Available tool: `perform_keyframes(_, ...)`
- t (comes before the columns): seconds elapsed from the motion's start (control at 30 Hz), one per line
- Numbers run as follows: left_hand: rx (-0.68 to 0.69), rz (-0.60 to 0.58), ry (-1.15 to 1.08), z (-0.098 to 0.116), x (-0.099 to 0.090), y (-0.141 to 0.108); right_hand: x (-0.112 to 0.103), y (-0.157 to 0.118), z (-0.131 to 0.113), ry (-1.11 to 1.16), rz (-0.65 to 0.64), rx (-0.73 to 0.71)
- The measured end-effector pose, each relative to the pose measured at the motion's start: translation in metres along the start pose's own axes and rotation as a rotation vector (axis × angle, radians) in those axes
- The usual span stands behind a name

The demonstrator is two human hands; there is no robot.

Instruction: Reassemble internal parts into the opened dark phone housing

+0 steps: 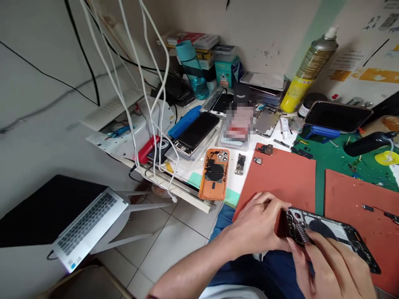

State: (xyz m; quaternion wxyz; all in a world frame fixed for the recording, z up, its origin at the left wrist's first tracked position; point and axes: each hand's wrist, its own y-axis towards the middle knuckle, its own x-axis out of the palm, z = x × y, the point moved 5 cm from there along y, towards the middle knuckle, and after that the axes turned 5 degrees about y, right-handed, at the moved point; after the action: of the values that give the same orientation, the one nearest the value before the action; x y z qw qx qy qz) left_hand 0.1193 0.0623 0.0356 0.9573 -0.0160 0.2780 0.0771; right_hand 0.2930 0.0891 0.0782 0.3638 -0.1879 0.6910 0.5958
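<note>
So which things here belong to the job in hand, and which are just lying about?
Likely part of the job:
opened phone, gripped by the left hand
metal tool, held in the right hand

Probably just lying about:
laptop, at the left
blue water bottle, towards the wall
yellow spray can, leaning near the wall

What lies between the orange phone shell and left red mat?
In the head view: a small circuit board, with a pale green patch below it in the picture.
</note>
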Motion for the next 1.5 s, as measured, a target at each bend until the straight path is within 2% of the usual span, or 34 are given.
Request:
perform_keyframes(0.1,0.01,-0.013,0.004,-0.001,0.002,-0.001,0.002,-0.006,0.001,0.002,0.019,-0.069)
perform_keyframes(0.33,0.008,-0.018,-0.006,-0.003,0.002,0.0,0.003,-0.01,0.006,0.009,0.051,-0.051)
perform_keyframes(0.5,0.025,0.004,0.011,0.003,-0.003,-0.001,0.001,0.002,0.002,-0.005,-0.022,0.053)
perform_keyframes(0.6,0.005,0.01,0.058,0.005,-0.006,-0.002,-0.001,0.01,-0.005,0.008,-0.025,0.042)
perform_keyframes(0.87,0.05,0.026,0.083,-0.001,-0.005,-0.001,0.003,0.014,-0.004,-0.011,-0.005,0.126)
perform_keyframes(1.5,0.093,0.043,0.114,0.001,-0.006,-0.002,0.003,0.011,-0.003,0.038,0.012,0.131)
